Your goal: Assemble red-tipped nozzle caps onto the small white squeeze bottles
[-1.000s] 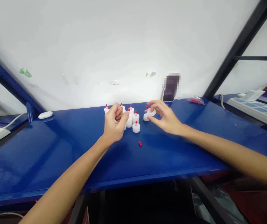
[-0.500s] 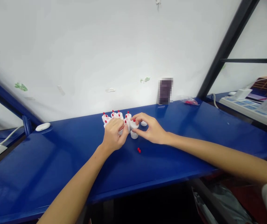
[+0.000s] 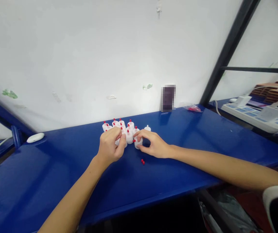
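Observation:
Several small white squeeze bottles (image 3: 129, 136) with red tips stand grouped near the wall. My left hand (image 3: 111, 144) is curled in front of the group, thumb against the bent fingers. What it holds, if anything, is hidden. My right hand (image 3: 155, 145) has thumb and fingers around a white bottle (image 3: 138, 143) at the group's right front. A red cap (image 3: 134, 141) shows at that bottle's left side, beside my fingertips. Behind my right hand stands a bottle without a red tip (image 3: 147, 128). Loose red caps (image 3: 142, 161) lie on the blue table in front.
The blue table (image 3: 178, 174) meets a white wall. A blurred dark rectangular object (image 3: 168, 98) leans there, with a clear bag holding red pieces (image 3: 193, 108) to its right. A white oval case (image 3: 35, 138) lies at left. A power strip (image 3: 253, 118) is beyond the dark frame post (image 3: 226, 58).
My right hand has lowered slightly; the red cap by its fingers now sits at the bottle's left side. My left hand has shifted a little left, away from it. The camera view has moved slightly.

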A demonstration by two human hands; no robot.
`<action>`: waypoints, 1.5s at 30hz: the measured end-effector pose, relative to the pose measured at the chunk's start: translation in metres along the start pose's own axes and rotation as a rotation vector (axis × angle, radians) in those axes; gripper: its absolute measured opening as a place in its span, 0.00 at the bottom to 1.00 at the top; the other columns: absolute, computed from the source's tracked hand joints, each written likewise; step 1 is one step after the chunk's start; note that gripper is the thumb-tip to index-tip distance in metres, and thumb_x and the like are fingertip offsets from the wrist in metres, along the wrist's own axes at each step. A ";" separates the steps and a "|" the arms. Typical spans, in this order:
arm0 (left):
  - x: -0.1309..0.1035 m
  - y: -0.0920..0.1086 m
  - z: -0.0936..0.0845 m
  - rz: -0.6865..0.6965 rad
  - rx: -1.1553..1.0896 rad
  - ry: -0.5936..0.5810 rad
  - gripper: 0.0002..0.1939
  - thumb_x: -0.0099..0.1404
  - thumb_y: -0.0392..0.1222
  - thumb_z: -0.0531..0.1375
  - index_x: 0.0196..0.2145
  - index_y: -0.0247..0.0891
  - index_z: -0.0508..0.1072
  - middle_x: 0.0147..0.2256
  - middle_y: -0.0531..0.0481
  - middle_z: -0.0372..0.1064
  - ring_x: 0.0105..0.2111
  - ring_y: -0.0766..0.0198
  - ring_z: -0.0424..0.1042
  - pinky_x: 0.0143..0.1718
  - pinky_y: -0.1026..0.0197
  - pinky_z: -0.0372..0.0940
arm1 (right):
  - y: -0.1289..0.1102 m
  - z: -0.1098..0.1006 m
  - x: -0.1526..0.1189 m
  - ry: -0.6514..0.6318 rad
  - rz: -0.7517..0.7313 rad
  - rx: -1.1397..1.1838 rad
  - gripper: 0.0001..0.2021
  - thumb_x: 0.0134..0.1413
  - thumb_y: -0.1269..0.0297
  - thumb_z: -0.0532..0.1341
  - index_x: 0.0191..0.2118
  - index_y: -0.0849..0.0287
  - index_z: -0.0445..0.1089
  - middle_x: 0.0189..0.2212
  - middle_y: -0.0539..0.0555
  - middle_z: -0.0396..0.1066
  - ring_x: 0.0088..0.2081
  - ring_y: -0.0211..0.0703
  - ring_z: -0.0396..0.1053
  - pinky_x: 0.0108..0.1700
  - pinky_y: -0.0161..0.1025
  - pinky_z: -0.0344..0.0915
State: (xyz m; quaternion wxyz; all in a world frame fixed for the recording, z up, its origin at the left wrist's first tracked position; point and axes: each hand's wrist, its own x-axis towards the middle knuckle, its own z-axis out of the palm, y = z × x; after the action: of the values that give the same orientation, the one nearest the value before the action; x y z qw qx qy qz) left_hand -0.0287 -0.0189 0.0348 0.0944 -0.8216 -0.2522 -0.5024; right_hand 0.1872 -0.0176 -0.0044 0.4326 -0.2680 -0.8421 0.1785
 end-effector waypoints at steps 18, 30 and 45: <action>-0.002 0.003 0.008 -0.016 -0.018 -0.335 0.17 0.66 0.36 0.53 0.22 0.39 0.52 0.19 0.57 0.50 0.20 0.69 0.50 0.25 0.62 0.49 | 0.006 -0.012 0.000 0.063 0.081 -0.054 0.10 0.54 0.59 0.66 0.35 0.56 0.66 0.30 0.49 0.72 0.31 0.40 0.67 0.36 0.38 0.65; 0.003 0.012 0.013 -0.303 -0.174 -0.301 0.18 0.70 0.41 0.52 0.22 0.38 0.57 0.18 0.59 0.51 0.20 0.71 0.51 0.26 0.63 0.49 | 0.003 -0.021 -0.003 0.071 0.087 -0.147 0.08 0.54 0.61 0.65 0.33 0.56 0.65 0.28 0.49 0.71 0.28 0.39 0.67 0.33 0.38 0.66; 0.008 0.004 0.015 -0.572 -0.410 0.244 0.18 0.64 0.40 0.54 0.18 0.39 0.56 0.17 0.55 0.53 0.21 0.68 0.55 0.26 0.61 0.53 | 0.007 -0.013 -0.006 -0.107 0.020 -0.165 0.11 0.56 0.65 0.64 0.46 0.57 0.69 0.42 0.54 0.76 0.30 0.39 0.73 0.36 0.40 0.70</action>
State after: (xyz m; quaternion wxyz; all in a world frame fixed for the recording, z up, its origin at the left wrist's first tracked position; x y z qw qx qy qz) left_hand -0.0122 -0.0134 0.0352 -0.1873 -0.6539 -0.3526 -0.6427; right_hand 0.2029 -0.0147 -0.0048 0.3619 -0.3012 -0.8730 0.1270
